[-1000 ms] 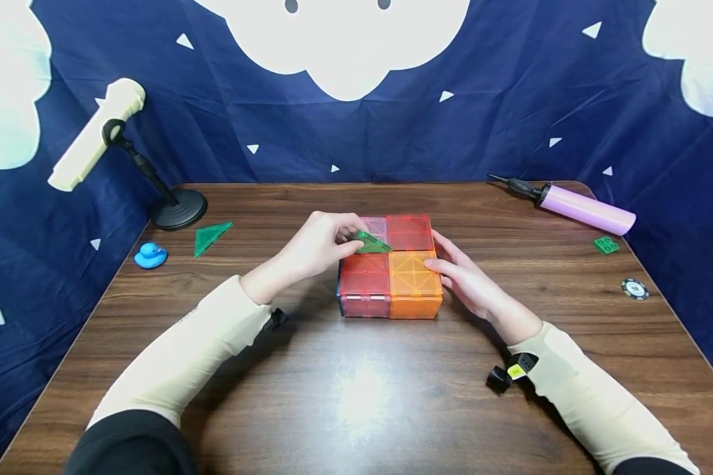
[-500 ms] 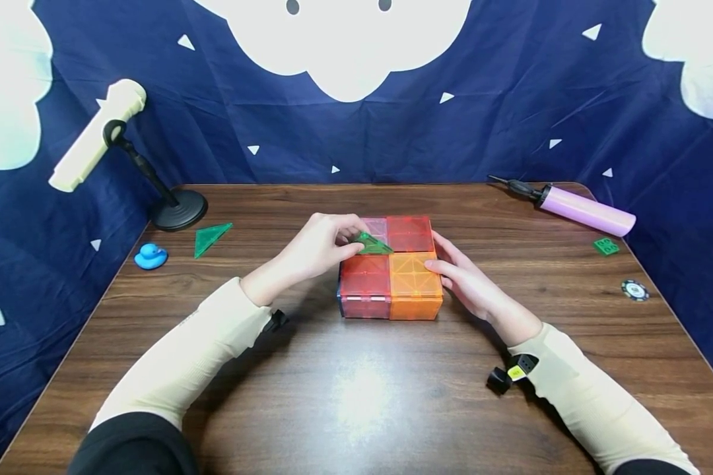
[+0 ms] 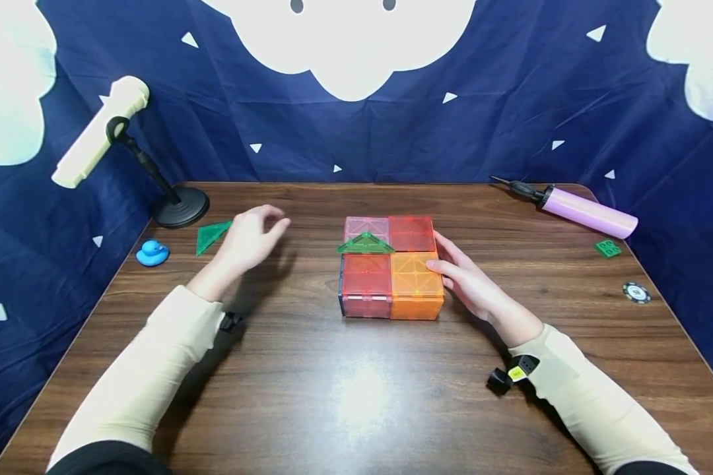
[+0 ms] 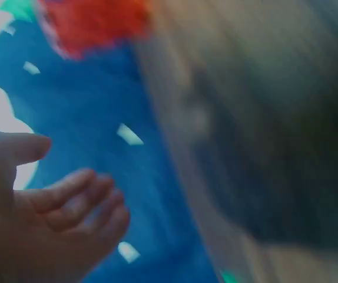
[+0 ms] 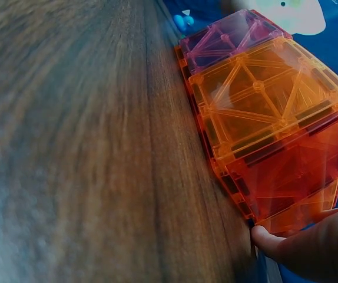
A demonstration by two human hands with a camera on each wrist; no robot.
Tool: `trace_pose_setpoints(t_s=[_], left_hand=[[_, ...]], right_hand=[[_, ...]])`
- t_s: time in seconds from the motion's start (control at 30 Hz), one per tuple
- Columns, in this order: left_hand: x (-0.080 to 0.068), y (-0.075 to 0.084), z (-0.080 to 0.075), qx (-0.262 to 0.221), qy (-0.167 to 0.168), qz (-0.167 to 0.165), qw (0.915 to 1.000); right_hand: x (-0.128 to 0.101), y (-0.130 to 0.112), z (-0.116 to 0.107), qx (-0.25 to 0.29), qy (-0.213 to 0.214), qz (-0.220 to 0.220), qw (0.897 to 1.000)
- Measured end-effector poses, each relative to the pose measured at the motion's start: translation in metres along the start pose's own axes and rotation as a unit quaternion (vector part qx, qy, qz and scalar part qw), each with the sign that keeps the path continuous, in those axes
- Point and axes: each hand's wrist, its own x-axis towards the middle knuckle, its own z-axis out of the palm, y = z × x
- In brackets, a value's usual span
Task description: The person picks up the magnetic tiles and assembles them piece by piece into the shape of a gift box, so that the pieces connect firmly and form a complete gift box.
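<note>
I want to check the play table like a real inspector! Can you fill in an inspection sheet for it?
Surface: brown wood table, glare spot near the front.
Job's things: block of square tiles at the middle; green triangle stands on top, nothing holding it.
Clutter: second triangle, blue duck, lamp, pink pump, green brick, chip.
Hands: left hand in the air, empty, fingers loose, near the second triangle; right hand rests flat-fingered against the block's right side.
Cables: nothing seen.
Surroundings: blue cloth with white clouds and triangles.
</note>
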Motion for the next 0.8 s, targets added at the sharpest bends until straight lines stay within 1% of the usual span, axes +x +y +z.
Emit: trace_pose_setpoints(t_s=[0.03,0.07,0.1,0.13,0.2,0.27,0.3,0.37,0.43,0.5,0.53,0.6,0.67,0.73,0.8], left_hand=[[-0.002,-0.012,-0.002,0.032,-0.015,-0.023,0.9991],[-0.005,-0.023,-0.005,0.066,-0.037,-0.044,0.9962],[-0.007,-0.033,-0.008,0.1,-0.063,-0.063,0.991],[-0.011,-0.042,-0.01,0.131,-0.092,-0.082,0.9837],[-0.017,-0.056,-0.015,0.176,-0.148,-0.112,0.9667],[-0.02,-0.066,-0.018,0.204,-0.189,-0.13,0.9517],[-0.021,-0.069,-0.019,0.212,-0.203,-0.136,0.9462],[-0.022,-0.072,-0.019,0.218,-0.219,-0.14,0.9409],[-0.023,-0.069,-0.019,0.211,-0.225,-0.138,0.9411],[-0.025,-0.063,-0.017,0.192,-0.224,-0.129,0.9466],[-0.026,-0.058,-0.016,0.182,-0.223,-0.119,0.9502],[-0.03,-0.048,-0.01,0.164,-0.218,-0.088,0.9579],[-0.034,-0.035,-0.002,0.155,-0.215,-0.048,0.9632],[-0.039,-0.02,0.008,0.151,-0.214,-0.011,0.9649],[-0.044,-0.005,0.016,0.148,-0.216,0.014,0.9651]], right_hand=[[0.0,0.0,0.0,0.0,0.001,0.001,1.0],[0.0,0.001,0.0,0.0,0.002,0.002,1.0],[0.0,0.001,-0.001,-0.001,0.003,0.003,1.0],[0.0,0.001,0.0,-0.001,0.004,0.004,1.0],[0.001,0.001,0.0,-0.002,0.007,0.005,1.0],[0.001,0.0,0.0,-0.002,0.008,0.007,1.0],[0.001,0.0,0.001,-0.002,0.009,0.007,1.0],[0.001,-0.001,0.001,-0.002,0.014,0.009,1.0],[0.001,-0.001,0.001,-0.003,0.013,0.009,1.0],[0.001,-0.001,0.001,-0.004,0.013,0.009,1.0],[0.001,-0.001,0.002,-0.004,0.013,0.009,1.0],[0.001,-0.001,0.002,-0.005,0.01,0.007,1.0],[0.001,-0.001,0.001,-0.005,0.01,0.006,1.0],[0.001,0.0,0.001,-0.005,0.008,0.005,1.0],[0.001,0.0,0.0,-0.005,0.006,0.004,1.0]])
